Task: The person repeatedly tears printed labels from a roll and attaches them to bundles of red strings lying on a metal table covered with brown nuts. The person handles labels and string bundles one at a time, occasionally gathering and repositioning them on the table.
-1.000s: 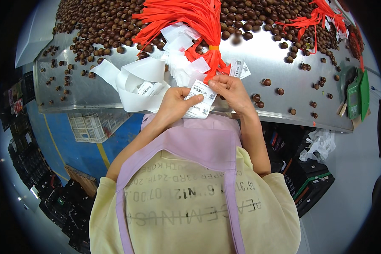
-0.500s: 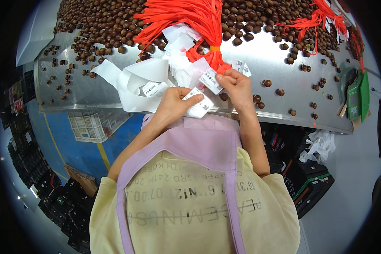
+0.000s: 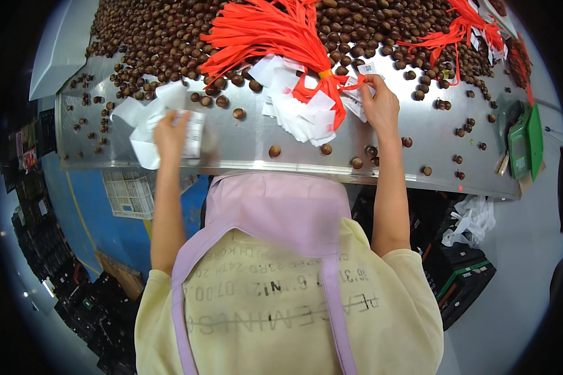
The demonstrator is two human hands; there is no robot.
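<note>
At the left, my left hand (image 3: 171,134) is closed on white paper labels (image 3: 194,134), somewhat smeared by motion. A crumpled white label strip (image 3: 145,140) hangs beside its fingers. My right hand (image 3: 381,106) pinches the end of a red net strip (image 3: 355,82) at the right side of a red net bundle (image 3: 263,34). An orange band (image 3: 325,74) ties that bundle near its lower end. Many white tags (image 3: 303,115) fan out below the band on the metal table. Another printed tag (image 3: 355,103) lies partly behind my right fingers.
Brown chestnuts (image 3: 150,37) are heaped along the far side of the metal table (image 3: 231,147), with loose ones near its front edge. A second red net bundle (image 3: 460,28) and a green scale (image 3: 528,140) are at the right. A white crate (image 3: 128,194) stands below left.
My left hand has moved left with the labels and strip, away from the bundle. My right hand has moved up and right, now pinching a red strip. The tags below the band lie uncovered.
</note>
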